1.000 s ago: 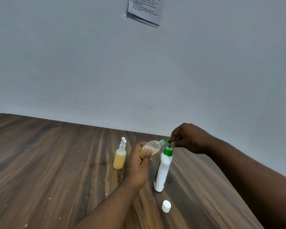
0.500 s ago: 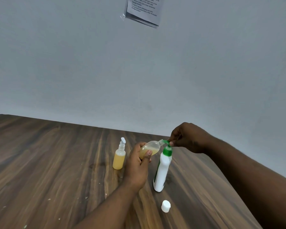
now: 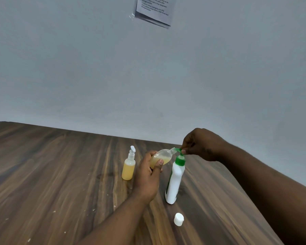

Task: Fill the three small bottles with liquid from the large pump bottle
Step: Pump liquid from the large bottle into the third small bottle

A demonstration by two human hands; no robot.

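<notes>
One tilted clear bottle (image 3: 163, 155), partly filled yellow, touches the green pump (image 3: 180, 160).

Left hand (image 3: 148, 175): grips the small bottle (image 3: 162, 156), tilted, mouth at the green spout (image 3: 179, 150); part-filled with yellow liquid.
Right hand (image 3: 201, 145): fingertips pinch the green spout.
Large pump bottle (image 3: 174, 183): white, upright on the table (image 3: 51, 174).
Spray bottle (image 3: 128, 167): upright, left of the left hand, holds yellow liquid.
White cap (image 3: 178, 219): lies on the table, nearer the camera than the large pump bottle.

Soft, even, dimmish light; faint shadows on the tabletop (image 3: 60, 174) beneath the left hand (image 3: 148, 175). Wide-angle bending at edges; slight softness throughout.
</notes>
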